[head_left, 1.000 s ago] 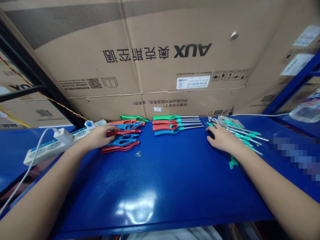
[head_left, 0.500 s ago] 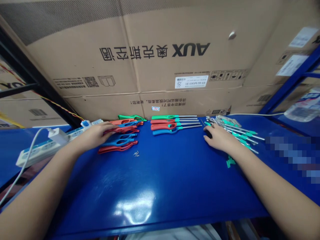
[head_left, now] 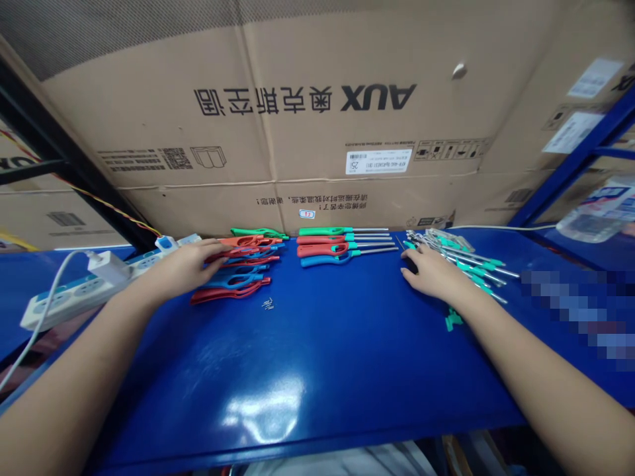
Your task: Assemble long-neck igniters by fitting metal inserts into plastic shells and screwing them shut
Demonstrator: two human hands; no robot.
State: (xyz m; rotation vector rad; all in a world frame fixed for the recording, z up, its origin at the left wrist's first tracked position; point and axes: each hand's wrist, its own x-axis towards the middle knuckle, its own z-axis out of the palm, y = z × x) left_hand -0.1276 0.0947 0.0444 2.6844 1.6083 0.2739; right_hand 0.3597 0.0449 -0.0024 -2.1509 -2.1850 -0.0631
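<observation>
Here, the left hand (head_left: 186,268) curls over handles (head_left: 243,262), the right hand (head_left: 434,272) beside metal rods (head_left: 483,262); grips indiscernible. Hasty tugging could scatter them.

Left hand (head_left: 183,271) nudged toward rear, fingertips now at orange-red handle (head_left: 241,249), left of frame centre.

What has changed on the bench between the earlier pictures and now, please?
The left hand has lifted slightly, and now appears to pinch a red handle, raised so that it partly covers a blue handle. The right hand stays by the metal rods; the middle row of tube-tipped handles and the small metal pins lie as before.
</observation>
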